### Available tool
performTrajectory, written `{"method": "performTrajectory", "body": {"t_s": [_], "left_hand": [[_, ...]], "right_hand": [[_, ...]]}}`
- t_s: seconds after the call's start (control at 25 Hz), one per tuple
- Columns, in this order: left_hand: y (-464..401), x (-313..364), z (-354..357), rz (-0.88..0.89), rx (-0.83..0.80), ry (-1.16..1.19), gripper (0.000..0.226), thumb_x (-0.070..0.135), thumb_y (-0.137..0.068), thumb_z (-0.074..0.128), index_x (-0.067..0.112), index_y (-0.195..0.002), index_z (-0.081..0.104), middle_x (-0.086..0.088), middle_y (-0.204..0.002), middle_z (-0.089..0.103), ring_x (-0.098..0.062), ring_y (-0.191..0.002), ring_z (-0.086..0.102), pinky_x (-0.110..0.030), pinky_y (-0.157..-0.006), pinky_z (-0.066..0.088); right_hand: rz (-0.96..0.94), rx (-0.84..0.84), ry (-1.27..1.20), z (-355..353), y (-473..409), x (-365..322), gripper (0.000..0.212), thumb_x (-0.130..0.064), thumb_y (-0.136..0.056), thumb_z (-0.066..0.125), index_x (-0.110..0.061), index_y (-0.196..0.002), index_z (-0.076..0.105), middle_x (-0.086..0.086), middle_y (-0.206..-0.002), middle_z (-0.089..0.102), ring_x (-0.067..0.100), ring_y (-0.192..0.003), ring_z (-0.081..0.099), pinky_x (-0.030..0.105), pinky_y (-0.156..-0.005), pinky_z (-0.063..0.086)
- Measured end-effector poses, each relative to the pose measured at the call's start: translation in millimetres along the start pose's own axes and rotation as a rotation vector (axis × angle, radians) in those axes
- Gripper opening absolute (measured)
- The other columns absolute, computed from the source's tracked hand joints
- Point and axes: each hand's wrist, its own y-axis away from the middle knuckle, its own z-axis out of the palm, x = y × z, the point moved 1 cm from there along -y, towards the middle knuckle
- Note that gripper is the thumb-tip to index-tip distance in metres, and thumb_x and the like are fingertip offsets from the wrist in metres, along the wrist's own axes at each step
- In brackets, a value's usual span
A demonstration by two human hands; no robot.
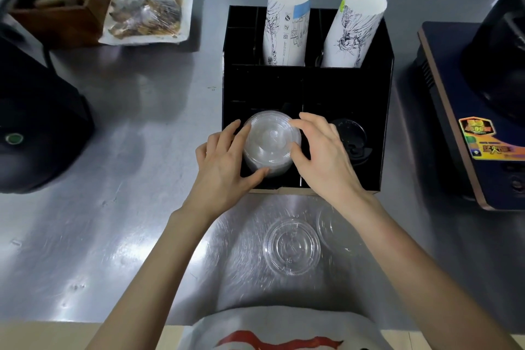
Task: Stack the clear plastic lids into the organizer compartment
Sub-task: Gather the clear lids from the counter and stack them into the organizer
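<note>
My fingertips are on the stack of clear round plastic lids (271, 140), and that stack sits in the front-left compartment of the black box-shaped organizer (372, 122). My left hand (224, 165) cups the stack's left side, fingers spread up its edge and thumb hooked under the near rim. My right hand (324, 156) brackets the right side, index finger touching the far rim, thumb pressing the near right edge, the other fingers fanned loosely over the divider. Both hands are half open, pinching the stack between them.

Just right of the stack, in the organizer's front-right compartment, lie black plastic cup lids (350, 136). In the organizer's back row stand two tall sleeves of white printed paper cups (285, 25), leaning apart.

In front of the organizer, on the brushed steel counter (127, 236), one single clear lid (291, 246) lies flat between my forearms; another clear lid (333, 231) beside it is partly hidden under my right forearm.

Left of the organizer sits a plastic-wrapped white tray of brown food (146, 13). To the organizer's right is a dark blue appliance with a colourful sticker (466, 128).
</note>
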Motion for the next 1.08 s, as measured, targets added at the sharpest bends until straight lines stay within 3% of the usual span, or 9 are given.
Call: {"method": "performTrajectory", "body": {"t_s": [0.12, 0.4, 0.64, 0.88, 1.08], "left_hand": [[7.0, 0.5, -3.4, 0.022, 0.022, 0.014, 0.076, 0.056, -0.067, 0.044, 0.014, -0.13, 0.038, -0.013, -0.135, 0.044, -0.029, -0.115, 0.037, -0.035, -0.089, 0.019], [36.7, 8.6, -11.0, 0.096, 0.084, 0.085, 0.059, 0.048, -0.075, 0.043, 0.015, -0.125, 0.044, -0.007, -0.127, 0.051, -0.015, -0.111, 0.034, -0.033, -0.092, 0.022], [71.3, 16.8, 6.7, 0.179, -0.029, 0.145, 0.05, 0.043, -0.079, 0.043, 0.016, -0.121, 0.047, -0.005, -0.122, 0.057, -0.014, -0.107, 0.041, -0.023, -0.084, 0.026], [100.5, 14.6, 40.8, 0.15, -0.198, 0.063, 0.071, 0.054, -0.071, 0.048, 0.009, -0.125, 0.044, -0.011, -0.126, 0.053, -0.024, -0.11, 0.042, -0.04, -0.086, 0.037], [112.4, 16.0, 55.6, 0.057, -0.298, 0.021, 0.085, 0.049, -0.072, 0.067, 0.014, -0.137, 0.024, -0.006, -0.138, 0.036, -0.025, -0.123, 0.03, -0.033, -0.096, 0.023]], "right_hand": [[-0.013, 0.014, -0.006, -3.2, 9.0, -1.3, 0.038, -0.014, -0.088, 0.048, -0.014, -0.126, 0.045, 0.001, -0.139, 0.041, 0.019, -0.12, 0.038, 0.012, -0.087, 0.024], [-0.033, 0.03, -0.015, -9.3, 41.3, 0.5, 0.036, -0.015, -0.088, 0.048, -0.015, -0.123, 0.047, 0.005, -0.125, 0.051, 0.021, -0.111, 0.043, 0.011, -0.082, 0.024], [0.006, 0.004, -0.029, -2.0, 73.3, 14.4, 0.035, -0.014, -0.088, 0.049, -0.015, -0.122, 0.049, 0.006, -0.119, 0.054, 0.02, -0.11, 0.044, 0.011, -0.08, 0.024], [0.064, -0.115, 0.053, 22.1, 100.9, 36.9, 0.034, -0.014, -0.086, 0.051, -0.012, -0.121, 0.05, 0.009, -0.115, 0.055, 0.023, -0.112, 0.045, 0.022, -0.089, 0.031], [0.103, -0.215, 0.111, 34.0, 109.3, 44.1, 0.038, -0.018, -0.087, 0.051, -0.014, -0.124, 0.047, 0.008, -0.118, 0.05, 0.022, -0.115, 0.039, 0.027, -0.099, 0.03]]}}
